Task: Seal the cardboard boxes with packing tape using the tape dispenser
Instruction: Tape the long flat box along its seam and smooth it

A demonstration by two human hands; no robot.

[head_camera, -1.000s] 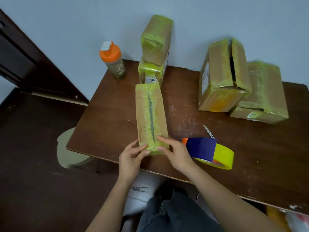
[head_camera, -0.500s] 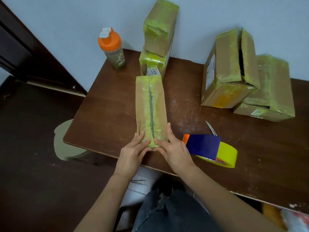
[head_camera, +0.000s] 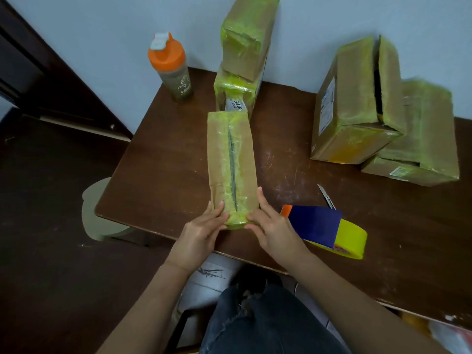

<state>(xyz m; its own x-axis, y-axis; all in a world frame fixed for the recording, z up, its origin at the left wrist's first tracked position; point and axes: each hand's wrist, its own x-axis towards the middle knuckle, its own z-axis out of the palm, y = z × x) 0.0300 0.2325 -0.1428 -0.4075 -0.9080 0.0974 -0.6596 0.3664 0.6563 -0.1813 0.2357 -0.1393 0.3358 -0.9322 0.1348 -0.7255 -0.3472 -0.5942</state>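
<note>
A long narrow cardboard box (head_camera: pixel 231 159) lies lengthwise on the brown table (head_camera: pixel 163 169), with yellow-green tape along its top seam and over its near end. My left hand (head_camera: pixel 201 232) presses the near left corner with straight fingers. My right hand (head_camera: pixel 273 227) presses the near right side, fingers extended along the box edge. The tape dispenser (head_camera: pixel 324 229), blue with a yellow tape roll and an orange tip, lies on the table just right of my right hand, untouched.
Two taped boxes (head_camera: pixel 242 60) are stacked at the table's back. Two larger boxes (head_camera: pixel 357 103) stand at the right, one with its top seam open. An orange-capped bottle (head_camera: pixel 172 69) stands back left. A small knife (head_camera: pixel 326 199) lies behind the dispenser. A stool (head_camera: pixel 97 213) sits left.
Both hands have slid from the box's near end face up along its near corners, pressing the tape down. The view has shifted slightly; the box stays in place.
</note>
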